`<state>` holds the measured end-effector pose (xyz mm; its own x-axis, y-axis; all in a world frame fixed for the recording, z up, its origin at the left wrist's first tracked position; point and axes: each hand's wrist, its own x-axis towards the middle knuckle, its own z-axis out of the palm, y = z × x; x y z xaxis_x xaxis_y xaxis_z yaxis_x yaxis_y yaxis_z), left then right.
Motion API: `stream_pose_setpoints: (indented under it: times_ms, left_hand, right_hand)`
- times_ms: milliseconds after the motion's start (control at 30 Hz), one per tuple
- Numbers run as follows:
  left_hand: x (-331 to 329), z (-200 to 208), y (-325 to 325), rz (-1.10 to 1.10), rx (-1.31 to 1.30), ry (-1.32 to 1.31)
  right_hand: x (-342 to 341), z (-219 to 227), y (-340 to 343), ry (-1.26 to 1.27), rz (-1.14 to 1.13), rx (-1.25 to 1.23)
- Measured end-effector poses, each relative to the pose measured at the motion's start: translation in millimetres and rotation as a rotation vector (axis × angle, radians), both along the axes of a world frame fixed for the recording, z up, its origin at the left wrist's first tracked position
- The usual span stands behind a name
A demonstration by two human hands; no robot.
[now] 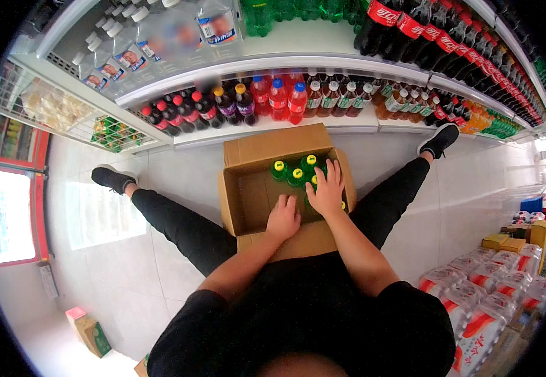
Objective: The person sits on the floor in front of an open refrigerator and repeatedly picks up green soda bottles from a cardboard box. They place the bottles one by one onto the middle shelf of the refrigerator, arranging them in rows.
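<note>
An open cardboard box (246, 201) stands on the floor between my legs, its flaps folded out. Green bottles with yellow caps (278, 168) stand upright together in its right part, while bare cardboard shows on the left. My right hand (327, 190) lies over these bottles with its fingers stretched out and apart, partly covering several caps. Curled fingers show on my left hand (283, 218), which is at the near side of the box, left of the bottles. What those fingers hold, if anything, is hidden.
Ahead, a lower shelf (229, 130) carries rows of red, purple and brown drink bottles (296, 102). Large clear water bottles (219, 24) and dark cola bottles (383, 25) fill the shelf above. Shrink-wrapped packs (474, 314) are stacked at the right; a lit fridge (5, 213) stands left.
</note>
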<state>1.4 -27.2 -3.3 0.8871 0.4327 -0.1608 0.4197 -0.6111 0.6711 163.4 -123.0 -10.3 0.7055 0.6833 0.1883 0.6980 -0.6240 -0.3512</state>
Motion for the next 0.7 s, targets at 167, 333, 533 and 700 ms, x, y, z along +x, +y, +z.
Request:
stream_pose_setpoints:
  times_ms: [167,333,533,700]
  left_hand:
    - [6.1,-3.0,6.8,0.192,0.111,-0.190]
    - [31.7,-7.5,37.5,0.281,0.257,-0.291]
    - [63.9,-21.4,71.6,0.151,0.248,-0.127]
    - [73.5,-23.9,93.4,0.121,0.125,-0.057]
  right_hand:
    - [-3.3,4.3,9.1,0.033,-0.044,-0.053]
    - [-4.8,4.8,6.1,0.034,-0.058,-0.038]
    - [-1.8,2.8,3.0,0.060,-0.032,-0.023]
    - [-1.6,-1.5,-1.2,0.070,-0.038,0.033]
